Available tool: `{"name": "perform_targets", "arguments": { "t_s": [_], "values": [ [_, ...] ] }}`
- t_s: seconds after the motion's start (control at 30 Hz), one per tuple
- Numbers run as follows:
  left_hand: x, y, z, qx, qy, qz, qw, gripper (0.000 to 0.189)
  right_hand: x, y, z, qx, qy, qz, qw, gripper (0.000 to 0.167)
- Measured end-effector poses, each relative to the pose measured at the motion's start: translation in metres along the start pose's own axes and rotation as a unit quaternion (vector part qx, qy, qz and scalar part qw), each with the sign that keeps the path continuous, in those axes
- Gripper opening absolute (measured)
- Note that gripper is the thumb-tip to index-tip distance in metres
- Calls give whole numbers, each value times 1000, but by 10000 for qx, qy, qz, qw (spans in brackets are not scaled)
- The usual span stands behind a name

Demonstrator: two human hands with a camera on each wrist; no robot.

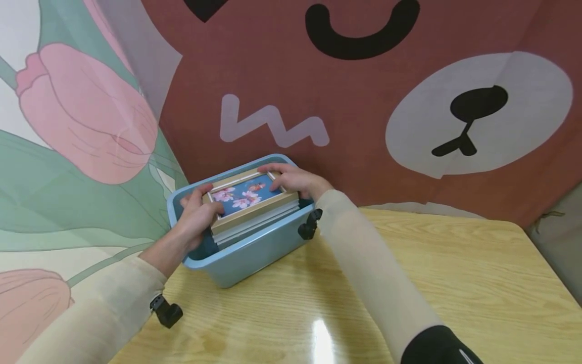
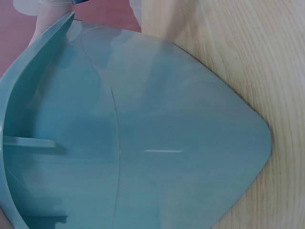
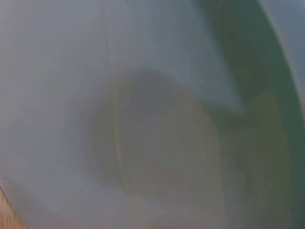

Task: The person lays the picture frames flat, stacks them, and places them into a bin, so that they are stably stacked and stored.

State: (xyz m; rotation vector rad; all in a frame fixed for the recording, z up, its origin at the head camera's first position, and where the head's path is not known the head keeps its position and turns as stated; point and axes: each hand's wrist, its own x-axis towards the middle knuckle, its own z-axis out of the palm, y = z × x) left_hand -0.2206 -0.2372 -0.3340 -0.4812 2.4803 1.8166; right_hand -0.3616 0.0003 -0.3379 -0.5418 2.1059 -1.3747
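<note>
A wooden picture frame [image 1: 247, 196] with pink and white blossoms on blue lies face up on top of a stack of pale-edged flat pieces [image 1: 261, 221]. The stack sits inside a light blue plastic bin [image 1: 259, 260]. My left hand [image 1: 194, 218] grips the picture frame's left end, thumb over its face. At the opposite end my right hand [image 1: 297, 181] holds it, fingers over the top edge; the undersides of both hands are hidden. The left wrist view is mostly filled by the bin's outer wall [image 2: 190, 109]. Blurred bin wall [image 3: 52, 95] fills the right wrist view.
The bin stands on a light wood-grain table [image 1: 454, 273], near its back left. Behind the table hangs a brown cloth [image 1: 354, 101] with a bear face. To the left is a cloth with pink tulips [image 1: 91, 116].
</note>
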Motion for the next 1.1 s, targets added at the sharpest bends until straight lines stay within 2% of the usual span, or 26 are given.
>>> {"name": "perform_targets", "arguments": {
  "t_s": [0.3, 0.63, 0.9, 1.1],
  "values": [
    [-1, -2, 0, -44, -67, -213, 9997, 91, 3, -2, 6, -212, -119, 19, 9997, 64],
    [-1, 0, 4, 153, -441, -542, 9974, 86, -1, -1, 4, -327, -329, 256, 9986, 68],
    [-2, 0, 8, 356, -122, -303, 9988, 86, 1, 2, 2, -27, -456, 282, 9986, 67],
    [-6, 4, 7, 823, -157, 21, 9965, 84, 0, -2, 2, 277, -97, 201, 9994, 54]
  ]
}}
